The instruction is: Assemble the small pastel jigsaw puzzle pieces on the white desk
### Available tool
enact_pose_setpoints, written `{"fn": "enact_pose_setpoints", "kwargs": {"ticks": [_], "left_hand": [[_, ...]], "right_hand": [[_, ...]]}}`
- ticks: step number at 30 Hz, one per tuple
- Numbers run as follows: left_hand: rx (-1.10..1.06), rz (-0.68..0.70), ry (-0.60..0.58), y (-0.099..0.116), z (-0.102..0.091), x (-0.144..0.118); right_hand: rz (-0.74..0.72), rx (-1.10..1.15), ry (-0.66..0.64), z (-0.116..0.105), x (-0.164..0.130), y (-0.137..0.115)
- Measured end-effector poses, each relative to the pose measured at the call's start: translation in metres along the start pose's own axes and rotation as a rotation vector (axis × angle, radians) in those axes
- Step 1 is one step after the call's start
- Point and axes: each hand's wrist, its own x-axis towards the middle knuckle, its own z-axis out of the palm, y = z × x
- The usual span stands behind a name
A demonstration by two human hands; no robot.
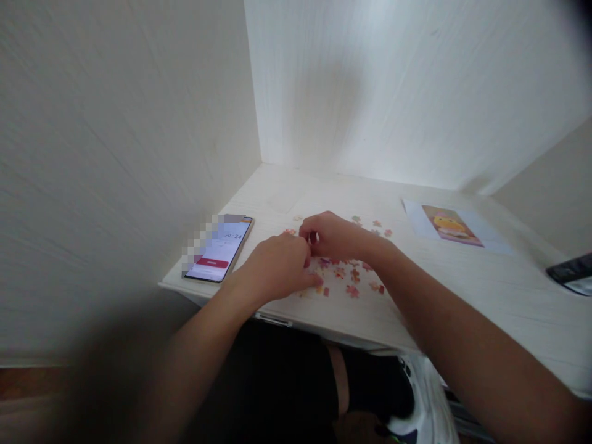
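white desk (462, 290) in a wall corner, pale wood grain, front edge running from lower left to right. printed picture sheet (451, 225) lying flat at the far right of the desk, well apart from the hands. phone (219, 248) lying flat at the left end, screen lit, close to the front edge and near the left wrist. dark device (573, 271) at the far right edge, partly cut off; kind not clear.

left hand (275, 268) resting low on the desk, fingers curled and drawn close together, tips touching the surface beside small puzzle pieces (345, 274). right hand (335, 235) just behind, knuckles up, fingers bent inward and narrow, thumb and forefinger seemingly pinched on something very small; cannot tell for certain whether a piece is held. both hands meeting at the fingertips.

puzzle pieces scattered loose, pink and orange, between and just right of the hands, a few more behind the right hand toward the wall.

risks, as judged: loose pieces near the front edge liable to be swept off by a forearm or wrist. phone likely to be nudged over the edge by the left elbow. small pieces hidden under the palms easily shifted unnoticed. motion blur limiting finer detail.
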Motion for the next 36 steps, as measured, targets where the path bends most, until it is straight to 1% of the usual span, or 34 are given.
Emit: {"fn": "enact_pose_setpoints", "kwargs": {"ticks": [2,5,7,10,12,15,17,19,22,25,27,30,33,36], "left_hand": [[-0.019,0.013,-0.021,0.0,0.001,0.001],[-0.051,0.036,-0.041,-0.001,0.002,0.002],[-0.068,0.045,-0.045,-0.001,0.002,0.002],[-0.088,0.059,-0.062,-0.004,0.002,0.001],[-0.104,0.086,-0.076,-0.006,0.001,0.002],[-0.119,0.09,-0.044,-0.011,0.0,0.005],[-0.108,0.057,0.008,-0.016,-0.001,0.006],[-0.101,0.022,0.021,-0.021,-0.002,0.007],[-0.139,-0.002,-0.067,-0.03,-0.006,0.007],[-0.169,0.062,-0.159,-0.039,-0.012,0.003],[-0.165,0.103,-0.199,-0.044,-0.016,0.0],[-0.147,0.1,-0.217,-0.046,-0.022,-0.004],[-0.147,0.144,-0.195,-0.04,-0.023,-0.007],[-0.187,0.216,-0.215,-0.029,-0.019,-0.008]], "right_hand": [[-0.013,0.042,-0.054,-0.003,-0.001,0.002],[0.021,0.125,-0.129,-0.013,-0.006,0.005],[0.035,0.165,-0.219,-0.02,-0.009,0.008],[0.036,0.177,-0.391,-0.026,-0.012,0.011],[0.037,0.163,-0.45,-0.025,-0.013,0.012],[0.023,0.141,-0.447,-0.022,-0.012,0.008],[0.021,0.132,-0.433,-0.02,-0.011,0.005],[0.029,0.12,-0.43,-0.019,-0.011,0.002],[0.039,0.102,-0.396,-0.017,-0.011,0.0],[0.05,0.087,-0.299,-0.016,-0.009,0.002],[0.051,0.078,-0.233,-0.015,-0.008,0.002],[0.027,0.057,-0.162,-0.013,-0.007,-0.001],[0.013,0.05,-0.164,-0.012,-0.008,-0.006],[0.019,0.113,-0.256,-0.013,-0.009,-0.008]]}}
